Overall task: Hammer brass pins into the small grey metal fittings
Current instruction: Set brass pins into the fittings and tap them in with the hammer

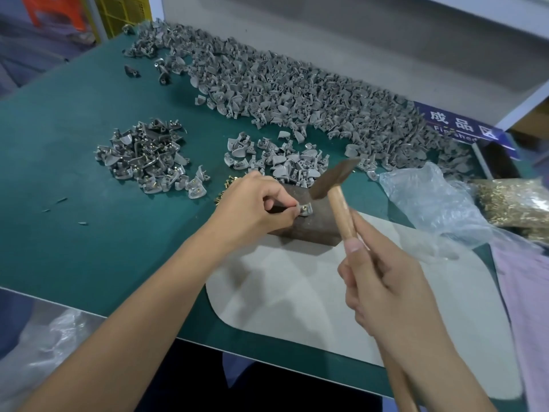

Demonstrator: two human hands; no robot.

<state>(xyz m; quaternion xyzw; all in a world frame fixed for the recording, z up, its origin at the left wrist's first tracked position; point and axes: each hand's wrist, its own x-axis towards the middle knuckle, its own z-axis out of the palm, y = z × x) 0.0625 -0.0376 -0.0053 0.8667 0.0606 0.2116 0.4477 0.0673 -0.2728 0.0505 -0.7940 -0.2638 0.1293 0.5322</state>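
A green table (74, 233) fills the frame, with a long bank of grey fittings (297, 93) running from upper left to right of centre, a smaller pile (142, 157) at centre left and another (273, 160) just behind the hands. A clear plastic bag (430, 203) and a bag of brass pins (517, 203) lie at right, the latter cut off by the frame edge. At centre, the left hand (255, 203) pinches one fitting (304, 210) on a dark metal block (312, 224); its fingers hide most of the part, so its pin is hard to make out. The right hand (383, 281) grips the wooden handle of a hammer (332, 179), its long axis pointing from lower right toward upper centre, the head blurred above the block. Loose pins (221, 195) peek out behind the left wrist.
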